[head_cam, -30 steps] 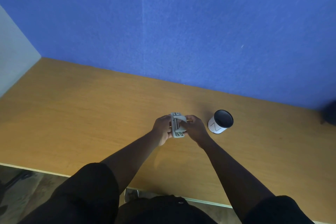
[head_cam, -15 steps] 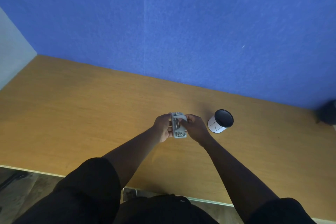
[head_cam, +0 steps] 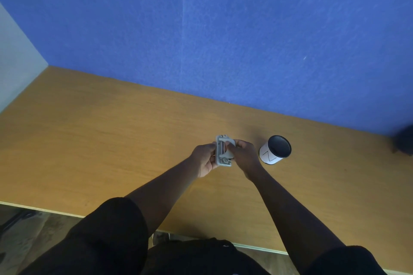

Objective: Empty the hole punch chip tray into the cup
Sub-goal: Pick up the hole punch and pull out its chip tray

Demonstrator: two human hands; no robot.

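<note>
A small grey hole punch (head_cam: 223,152) is held above the wooden table (head_cam: 100,140), turned so its underside faces me. My left hand (head_cam: 203,158) grips its left side. My right hand (head_cam: 244,155) grips its right side, with the fingers on a pale plate on the punch's underside, which may be the chip tray. A white cup (head_cam: 275,150) with a dark inside and a thin line mark stands upright on the table just right of my right hand.
A blue felt wall (head_cam: 223,40) rises behind the table. A dark object (head_cam: 404,143) sits at the far right edge. The table's near edge (head_cam: 44,211) runs above my lap, with floor below.
Both hands have kept hold of the punch at about the same spot. The fingers of my right hand have shifted slightly on its underside.
</note>
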